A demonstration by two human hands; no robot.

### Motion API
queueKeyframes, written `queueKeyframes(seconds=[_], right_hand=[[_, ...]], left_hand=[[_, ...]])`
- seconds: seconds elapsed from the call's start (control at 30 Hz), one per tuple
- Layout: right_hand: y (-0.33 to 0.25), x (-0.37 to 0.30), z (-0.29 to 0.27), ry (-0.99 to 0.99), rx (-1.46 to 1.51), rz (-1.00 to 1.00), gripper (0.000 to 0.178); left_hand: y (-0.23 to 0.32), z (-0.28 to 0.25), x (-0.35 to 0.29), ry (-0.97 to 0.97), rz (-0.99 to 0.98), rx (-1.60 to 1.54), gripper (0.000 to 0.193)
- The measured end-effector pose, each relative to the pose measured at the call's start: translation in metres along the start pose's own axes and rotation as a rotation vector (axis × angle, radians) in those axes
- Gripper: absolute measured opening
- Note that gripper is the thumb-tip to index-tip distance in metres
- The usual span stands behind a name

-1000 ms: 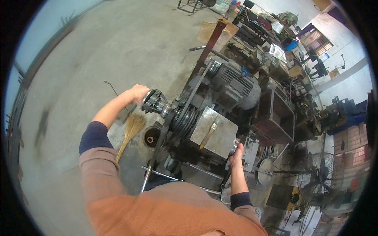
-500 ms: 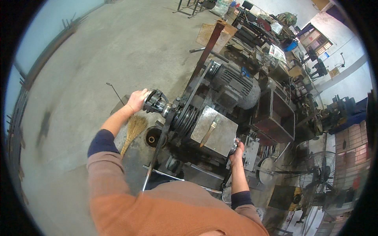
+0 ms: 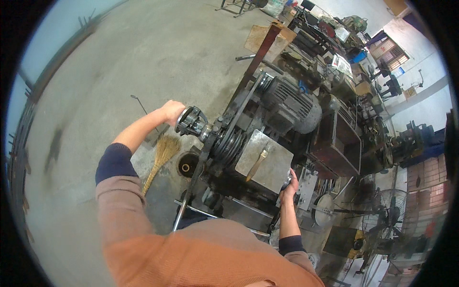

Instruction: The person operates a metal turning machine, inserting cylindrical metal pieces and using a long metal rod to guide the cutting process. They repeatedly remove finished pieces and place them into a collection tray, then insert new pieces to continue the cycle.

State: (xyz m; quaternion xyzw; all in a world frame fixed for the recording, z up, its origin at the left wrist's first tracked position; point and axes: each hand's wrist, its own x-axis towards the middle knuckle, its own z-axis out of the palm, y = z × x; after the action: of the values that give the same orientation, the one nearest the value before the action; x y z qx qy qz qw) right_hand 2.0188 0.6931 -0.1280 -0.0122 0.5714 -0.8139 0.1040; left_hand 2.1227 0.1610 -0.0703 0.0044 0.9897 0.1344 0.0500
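Observation:
My left hand (image 3: 173, 112) is closed over the outer end of a dark round chuck (image 3: 192, 122) on the left end of the machine's spindle. The fingertips are partly hidden behind its rim. At the opposite end, my right hand (image 3: 289, 186) curls around a round metal piece (image 3: 287, 181) at the right side of the machine's head; the palm hides much of it. Between the hands lies a flat grey metal cover (image 3: 277, 165). A wooden-handled brush (image 3: 257, 165) rests on top of it. Beside the cover are the belt pulleys (image 3: 228, 149).
A finned electric motor (image 3: 291, 103) sits behind the pulleys, near a rusty upright bar (image 3: 260, 55). A straw broom (image 3: 165, 152) lies on the floor at left beside a round dark part (image 3: 189, 164). A brown metal box (image 3: 337, 141) and a fan (image 3: 389, 210) stand to the right.
My left hand has shifted round the chuck's end, and the left elbow has swung outward to the left. My right hand stays at the round metal piece, its fingers turned higher. The view has shifted slightly.

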Motion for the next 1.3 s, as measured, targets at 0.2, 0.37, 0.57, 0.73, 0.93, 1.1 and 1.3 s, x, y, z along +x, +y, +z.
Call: queueKeyframes(seconds=[0.2, 0.37, 0.57, 0.73, 0.93, 1.1, 1.3], right_hand=[[0.006, 0.008, -0.007, 0.100, 0.005, 0.093, 0.040], [0.006, 0.006, -0.006, 0.086, 0.014, 0.064, 0.040], [-0.001, 0.002, 0.004, 0.128, 0.048, 0.121, 0.040], [-0.008, -0.001, 0.012, 0.178, 0.092, 0.177, 0.040], [-0.010, 0.001, 0.014, 0.200, 0.085, 0.192, 0.041], [-0.006, 0.003, 0.014, 0.156, 0.088, 0.199, 0.042], [-0.006, -0.001, 0.010, 0.175, 0.068, 0.190, 0.044]], left_hand=[[0.000, 0.056, -0.012, 0.794, 0.125, 0.117, 0.024], [0.002, 0.048, -0.021, 0.650, 0.168, 0.052, 0.035], [0.006, -0.018, 0.006, -0.189, 0.059, 0.080, 0.029], [-0.005, 0.009, 0.001, -0.011, 0.055, -0.092, 0.032], [0.017, 0.055, -0.022, 0.866, 0.104, 0.106, 0.042], [0.013, -0.007, -0.032, 0.253, 0.159, 0.065, 0.045], [0.022, -0.032, -0.005, -0.117, 0.032, -0.083, 0.028]])
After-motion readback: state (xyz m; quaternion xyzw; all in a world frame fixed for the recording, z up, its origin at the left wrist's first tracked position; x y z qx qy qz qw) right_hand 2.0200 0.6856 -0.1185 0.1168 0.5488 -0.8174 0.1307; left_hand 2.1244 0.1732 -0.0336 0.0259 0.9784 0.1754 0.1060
